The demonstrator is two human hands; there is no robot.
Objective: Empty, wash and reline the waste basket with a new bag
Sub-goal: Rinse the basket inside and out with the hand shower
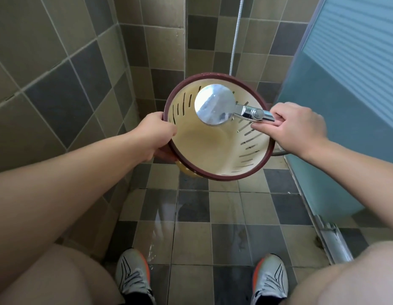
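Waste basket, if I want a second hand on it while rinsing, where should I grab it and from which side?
Probably the dark red rim of the waste basket on its right side, opposite the left hand, which already grips the left rim. The rim is a firm band; the slotted wall below looks thinner. The right hand holds the shower head now.

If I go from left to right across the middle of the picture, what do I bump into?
Left hand → basket rim → shower head → right hand → blue door.
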